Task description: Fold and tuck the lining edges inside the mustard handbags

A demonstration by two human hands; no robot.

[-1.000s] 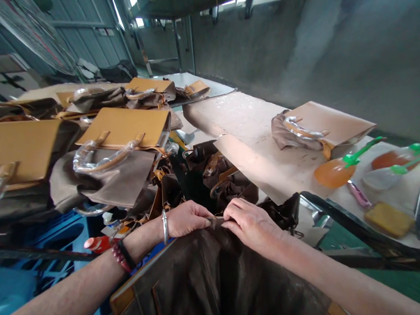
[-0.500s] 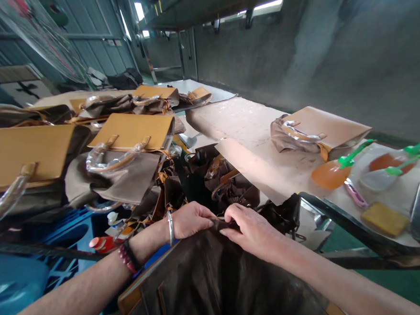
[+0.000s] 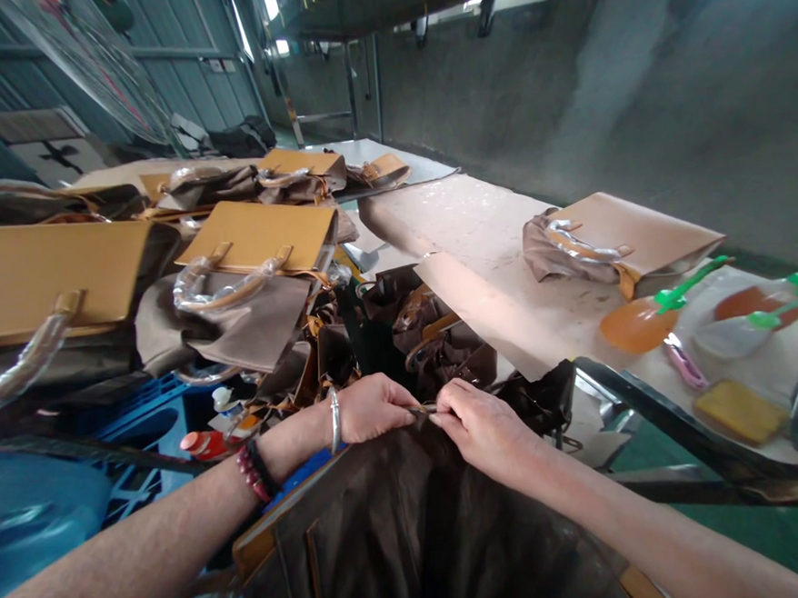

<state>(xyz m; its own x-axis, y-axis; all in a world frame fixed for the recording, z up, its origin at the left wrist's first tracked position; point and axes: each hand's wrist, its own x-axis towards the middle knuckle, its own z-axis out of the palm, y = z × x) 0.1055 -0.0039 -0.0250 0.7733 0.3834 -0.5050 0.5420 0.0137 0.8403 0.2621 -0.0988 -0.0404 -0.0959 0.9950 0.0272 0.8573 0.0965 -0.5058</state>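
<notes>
A dark brown bag (image 3: 415, 526) with tan edging fills the bottom centre, close to my body. At its upper edge my left hand (image 3: 372, 408) pinches the material between thumb and fingers. My right hand (image 3: 479, 421) grips the same edge just to the right, its fingers curled. A small gap separates the fingertips, with a thin strip of the edge showing between them. Whatever lies inside the curled right fingers is hidden.
Tan and brown bags (image 3: 258, 236) with wrapped handles lie at the left. One more bag (image 3: 633, 232) rests on the right table (image 3: 475, 212), near green-capped bottles (image 3: 639, 323) and a yellow sponge (image 3: 741, 410). A blue crate (image 3: 149, 444) stands lower left.
The view has shifted slightly, so the surroundings sit a little lower right or higher. Both hands stay on the bag's edge; the right fingers are more closed around it.
</notes>
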